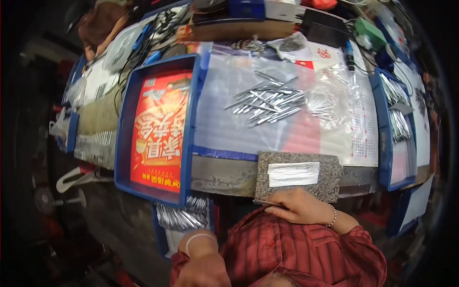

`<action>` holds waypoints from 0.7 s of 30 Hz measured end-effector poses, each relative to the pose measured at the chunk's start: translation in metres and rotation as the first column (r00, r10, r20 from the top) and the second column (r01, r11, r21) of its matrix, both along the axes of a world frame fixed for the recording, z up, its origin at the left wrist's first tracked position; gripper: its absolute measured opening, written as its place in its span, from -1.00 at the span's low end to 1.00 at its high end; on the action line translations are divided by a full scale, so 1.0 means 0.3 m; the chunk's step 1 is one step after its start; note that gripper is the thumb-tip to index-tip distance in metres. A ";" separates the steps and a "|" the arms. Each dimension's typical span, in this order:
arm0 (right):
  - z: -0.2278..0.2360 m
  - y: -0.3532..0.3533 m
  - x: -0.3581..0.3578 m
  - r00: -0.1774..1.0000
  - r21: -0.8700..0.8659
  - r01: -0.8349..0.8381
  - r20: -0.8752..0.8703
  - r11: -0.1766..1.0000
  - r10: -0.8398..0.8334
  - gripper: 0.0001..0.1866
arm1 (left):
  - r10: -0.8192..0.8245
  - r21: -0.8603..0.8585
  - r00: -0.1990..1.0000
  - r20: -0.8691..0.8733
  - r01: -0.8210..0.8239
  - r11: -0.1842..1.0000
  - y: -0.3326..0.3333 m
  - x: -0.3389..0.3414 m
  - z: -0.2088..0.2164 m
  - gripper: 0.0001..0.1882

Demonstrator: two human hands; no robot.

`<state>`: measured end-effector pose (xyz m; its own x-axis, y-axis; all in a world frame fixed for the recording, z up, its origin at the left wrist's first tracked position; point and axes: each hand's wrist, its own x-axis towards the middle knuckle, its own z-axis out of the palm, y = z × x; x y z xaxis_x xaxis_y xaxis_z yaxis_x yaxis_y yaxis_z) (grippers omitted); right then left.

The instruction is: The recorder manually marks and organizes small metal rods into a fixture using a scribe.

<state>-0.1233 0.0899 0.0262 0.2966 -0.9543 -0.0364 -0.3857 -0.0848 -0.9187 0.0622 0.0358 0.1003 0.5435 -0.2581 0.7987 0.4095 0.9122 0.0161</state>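
Note:
Low at the table's front edge, my right hand [300,205] has its fingers closed around a slim metal piece [264,203], its tip jutting out to the left. A beaded bracelet circles that wrist. Just beyond the hand lies a speckled stone block [330,179] with a creased white strip [293,174] on top. My left hand [208,270] is blurred at the lower edge, below a pale bangle, and its fingers cannot be made out. Beside that arm, a blue tray [160,234] holds many slim silvery pieces [184,217].
A pile of slim pointed metal pieces [270,98] lies on plastic sheeting, next to a clear bag [330,98]. To the left is a blue tray [191,124] lined with red print. Another blue tray [382,124] is at right. A person [100,28] sits at far left.

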 end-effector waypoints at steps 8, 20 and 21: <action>-0.031 0.116 -0.120 0.960 0.147 0.275 0.016 0.950 -0.281 -0.79 | -0.453 -0.119 0.861 0.231 0.487 0.865 -0.016 -0.204 0.116 -0.79; -0.031 0.146 -0.223 0.947 0.069 0.318 0.034 0.946 -0.321 -0.76 | -0.294 0.300 0.062 0.954 -0.228 0.926 -0.579 -0.681 -0.317 -0.78; -0.027 0.160 -0.218 0.948 0.074 0.313 0.026 0.947 -0.316 -0.76 | -0.222 0.221 0.024 0.975 -0.256 0.941 -0.624 -0.731 -0.364 -0.77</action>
<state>-0.1886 0.1378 0.0182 -0.0160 -0.9949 -0.0992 -0.3481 0.0985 -0.9323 -0.1570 -0.1513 -0.0088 -0.6929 -0.5670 0.4454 -0.2388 0.7633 0.6003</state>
